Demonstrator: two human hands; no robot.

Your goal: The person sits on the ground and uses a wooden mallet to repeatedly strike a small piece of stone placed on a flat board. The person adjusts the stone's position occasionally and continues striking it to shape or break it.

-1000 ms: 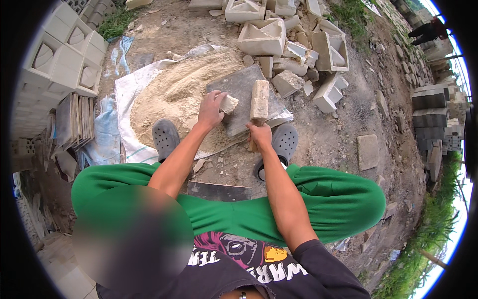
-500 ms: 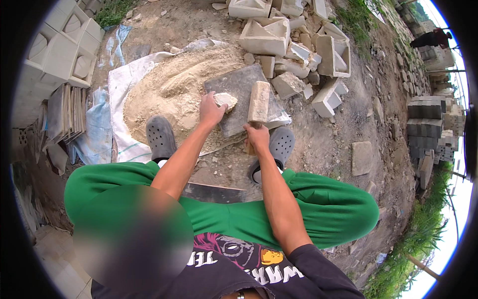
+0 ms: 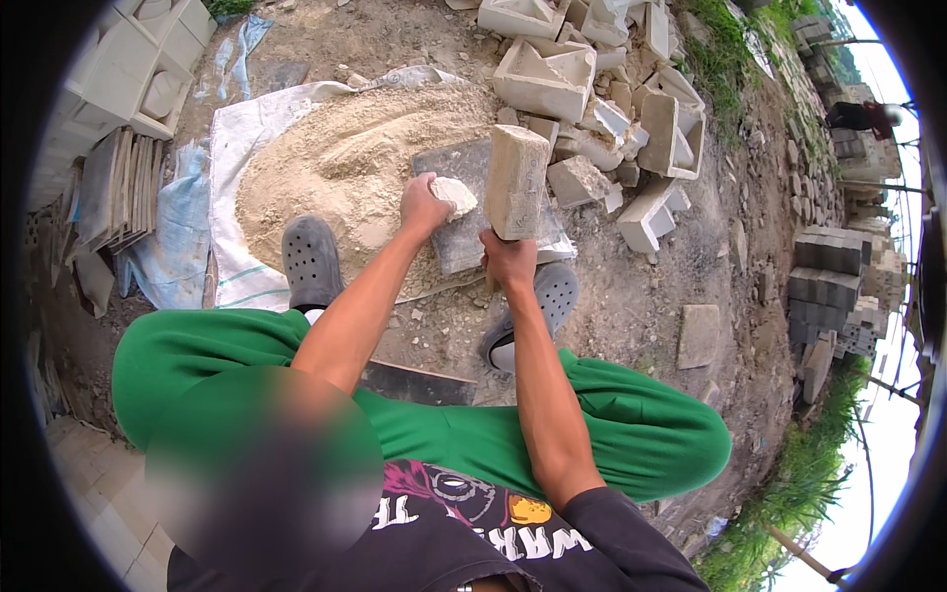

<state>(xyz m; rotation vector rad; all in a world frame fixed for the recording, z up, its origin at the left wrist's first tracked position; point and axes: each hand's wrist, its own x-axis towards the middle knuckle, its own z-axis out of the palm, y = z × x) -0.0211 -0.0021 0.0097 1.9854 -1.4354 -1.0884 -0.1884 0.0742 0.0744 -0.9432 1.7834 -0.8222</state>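
Note:
My left hand (image 3: 424,205) is closed around a pale, rough stone chunk (image 3: 455,197), above the left part of a dark flat slab (image 3: 454,242). In my right hand (image 3: 510,260) is the handle of a wooden mallet (image 3: 518,183), its blocky, dusty head raised over the slab's right side. Beside the slab on the left lies a heap of cream-coloured powder and crumbs (image 3: 326,168), spread on a white woven sack (image 3: 229,148). The mallet head is apart from the chunk and hides part of the slab.
Broken pale moulded blocks (image 3: 546,77) are piled beyond the slab to the right. Thin boards (image 3: 118,187) lean at the left near stacked pale blocks (image 3: 158,99) and a blue torn sheet (image 3: 178,247). Grey blocks (image 3: 824,271) stand far right. A person (image 3: 858,116) is in the distance.
The mallet has been raised, its head now looking larger. My left hand still holds the chunk over the slab, and the whole view has shifted slightly.

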